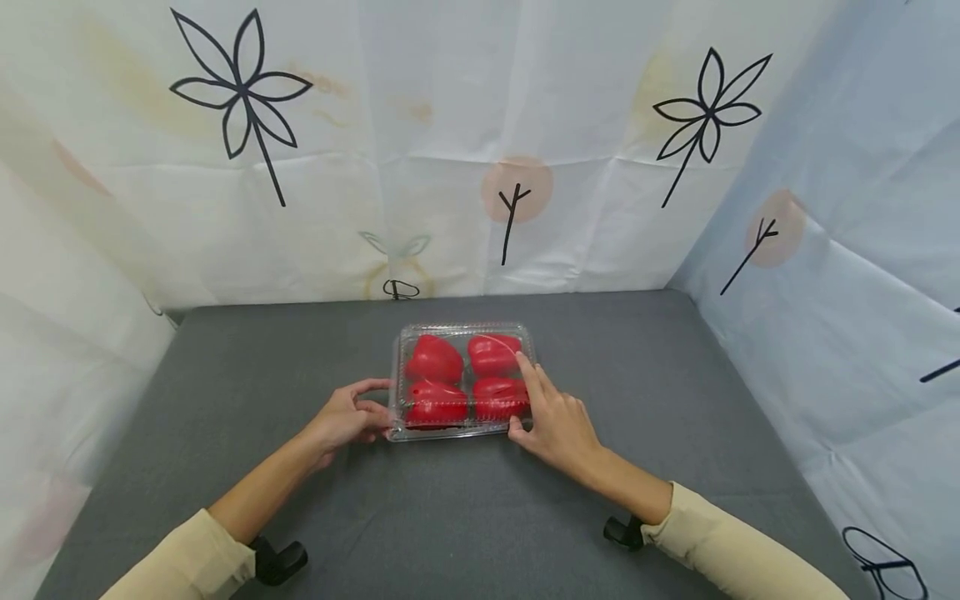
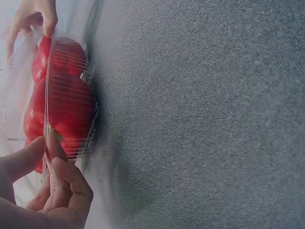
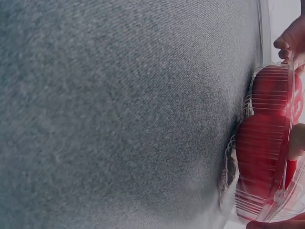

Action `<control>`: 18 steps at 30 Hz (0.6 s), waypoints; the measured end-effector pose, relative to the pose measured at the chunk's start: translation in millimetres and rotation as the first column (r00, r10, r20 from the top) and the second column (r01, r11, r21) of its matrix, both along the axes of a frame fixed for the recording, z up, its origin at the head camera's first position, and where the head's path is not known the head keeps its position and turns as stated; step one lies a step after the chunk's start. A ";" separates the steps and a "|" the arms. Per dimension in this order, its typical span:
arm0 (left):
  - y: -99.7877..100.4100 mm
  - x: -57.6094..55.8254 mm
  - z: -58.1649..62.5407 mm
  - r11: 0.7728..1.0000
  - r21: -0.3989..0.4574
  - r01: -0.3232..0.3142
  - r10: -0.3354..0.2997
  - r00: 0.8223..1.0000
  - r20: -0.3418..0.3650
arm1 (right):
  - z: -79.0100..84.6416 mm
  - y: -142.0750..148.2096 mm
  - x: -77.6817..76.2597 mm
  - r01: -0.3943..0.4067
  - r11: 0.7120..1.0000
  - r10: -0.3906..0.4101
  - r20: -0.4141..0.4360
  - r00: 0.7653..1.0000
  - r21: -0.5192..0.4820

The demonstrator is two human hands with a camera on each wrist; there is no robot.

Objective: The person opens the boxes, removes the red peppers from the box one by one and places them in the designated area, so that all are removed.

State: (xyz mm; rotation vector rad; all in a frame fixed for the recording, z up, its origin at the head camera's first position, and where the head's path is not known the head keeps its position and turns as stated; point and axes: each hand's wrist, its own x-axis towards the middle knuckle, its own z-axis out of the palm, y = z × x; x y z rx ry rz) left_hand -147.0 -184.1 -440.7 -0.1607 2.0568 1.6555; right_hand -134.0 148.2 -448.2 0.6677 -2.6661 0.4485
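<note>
A clear plastic clamshell container (image 1: pixel 465 430) sits on the grey surface with its lid over several red bell peppers (image 1: pixel 437 403). At its left front corner, my left hand (image 1: pixel 347 421) pinches the rim between thumb and fingers; the left wrist view shows the thumb (image 2: pixel 26 160) against the rim. My right hand (image 1: pixel 558 425) rests on the right side, its index finger stretched over the lid and its thumb at the front rim. In the right wrist view the ribbed wall (image 3: pixel 269 143) stands close, with peppers behind it. Part of the right hand lies outside that view.
A grey cloth-covered table (image 1: pixel 465 517) lies under the container. White patterned fabric (image 1: pixel 442 100) hangs behind it and along both sides. Dark wrist straps (image 1: pixel 277 562) show by the cream sleeves (image 1: pixel 187 562).
</note>
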 end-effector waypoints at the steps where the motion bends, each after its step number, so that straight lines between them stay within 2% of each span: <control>1: 0.3 -0.8 -0.2 1.000 -0.005 -0.005 0.005 1.000 0.001 | -0.3 0.4 0.0 -0.005 1.000 0.005 0.002 1.000 -0.003; 13: 2.9 -7.8 -1.6 0.998 -0.050 -0.046 0.047 0.999 0.027 | 0.6 2.9 0.8 -0.030 0.999 0.030 0.017 0.999 -0.014; 18: 3.4 -8.1 -1.7 0.998 -0.053 -0.038 0.039 0.999 0.015 | 1.5 3.7 1.6 -0.026 1.000 0.027 0.032 0.999 -0.013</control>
